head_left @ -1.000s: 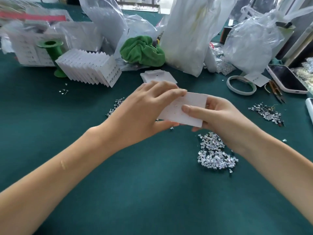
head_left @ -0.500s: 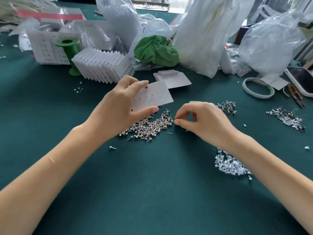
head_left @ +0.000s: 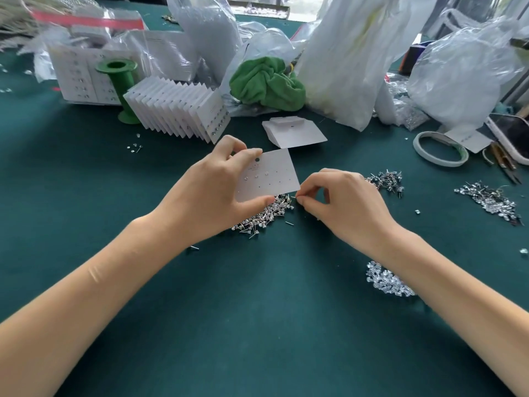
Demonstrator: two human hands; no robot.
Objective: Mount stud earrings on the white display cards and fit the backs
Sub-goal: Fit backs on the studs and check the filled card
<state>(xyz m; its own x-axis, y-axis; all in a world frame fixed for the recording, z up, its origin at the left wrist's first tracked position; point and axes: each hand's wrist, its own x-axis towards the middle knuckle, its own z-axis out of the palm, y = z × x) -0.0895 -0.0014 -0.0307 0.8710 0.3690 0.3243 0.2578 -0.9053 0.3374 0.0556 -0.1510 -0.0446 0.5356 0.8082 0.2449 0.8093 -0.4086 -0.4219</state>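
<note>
Left hand (head_left: pixel 211 193) still grips the card (head_left: pixel 267 176); right hand (head_left: pixel 343 202), now at its four o'clock corner, pinches what looks like a stud, ready for mounting.

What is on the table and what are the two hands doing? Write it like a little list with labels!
Left hand: left hand holds a white card by its edge, above the table.
Card: three studs in its top row, other holes empty.
Right hand: right hand pinches something tiny next to the card's corner; too small to tell what.
Under the card: stud pile.
Finished cards: fanned card stack.
Near right arm: clear backs pile.
Behind: green cloth, green spool.
</note>
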